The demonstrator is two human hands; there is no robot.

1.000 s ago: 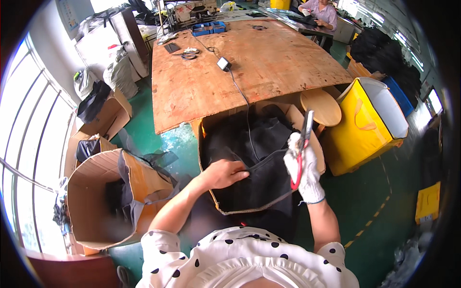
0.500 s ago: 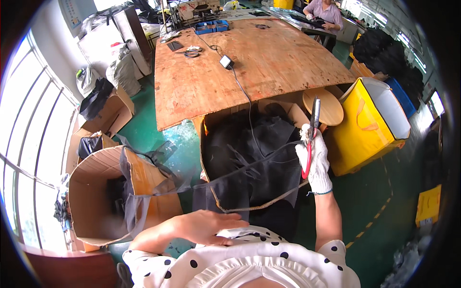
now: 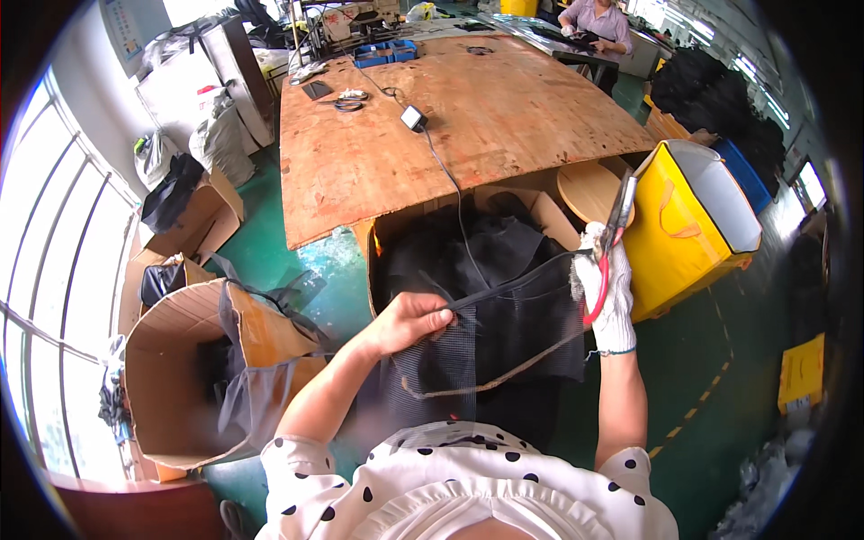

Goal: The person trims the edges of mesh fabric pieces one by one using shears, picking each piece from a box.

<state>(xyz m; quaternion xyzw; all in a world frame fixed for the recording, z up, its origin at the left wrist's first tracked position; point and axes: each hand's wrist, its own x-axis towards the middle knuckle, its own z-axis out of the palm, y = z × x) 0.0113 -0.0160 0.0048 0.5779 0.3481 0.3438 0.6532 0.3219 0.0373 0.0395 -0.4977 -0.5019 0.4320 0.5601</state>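
The bare left hand (image 3: pixel 412 322) pinches the dark band (image 3: pixel 515 283) of a black mesh piece (image 3: pixel 490 346), thumb and fingers together. The gloved right hand (image 3: pixel 615 301) is clamped around red-handled scissors (image 3: pixel 621 205), the band stretching to it. The mesh hangs over the front of a cardboard box (image 3: pixel 556 220), at the wooden counter's (image 3: pixel 495 108) near edge.
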